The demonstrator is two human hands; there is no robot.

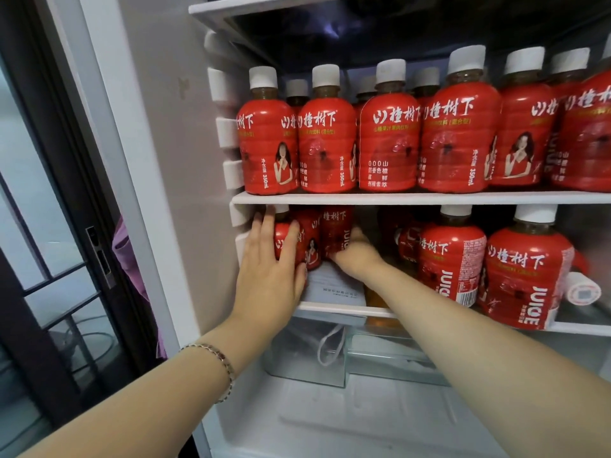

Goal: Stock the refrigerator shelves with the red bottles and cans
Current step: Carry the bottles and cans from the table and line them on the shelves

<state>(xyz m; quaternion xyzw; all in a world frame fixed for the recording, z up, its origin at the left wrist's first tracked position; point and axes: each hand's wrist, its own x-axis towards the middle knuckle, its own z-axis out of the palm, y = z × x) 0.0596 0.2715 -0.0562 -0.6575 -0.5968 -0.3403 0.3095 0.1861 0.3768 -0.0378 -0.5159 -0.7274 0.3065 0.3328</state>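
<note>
Head view. Found upper shelf [429, 197] lined with red bottles [388, 140]. Noted lower shelf [330, 307] part-stocked: more toward 3 o'clock, gap mid-shelf. Observed left hand [267, 269], fingers [264, 226] straight and spread, pressing end bottle [284, 239] at 9 o'clock; could not tell right hand [355, 256] grip on neighbouring bottle [335, 229].

Dark-framed glass door [36, 209] at left, perhaps purple cloth [127, 256] beside it.

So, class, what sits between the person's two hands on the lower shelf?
In the head view, red bottles stand packed together between the left hand and the right hand.
</note>
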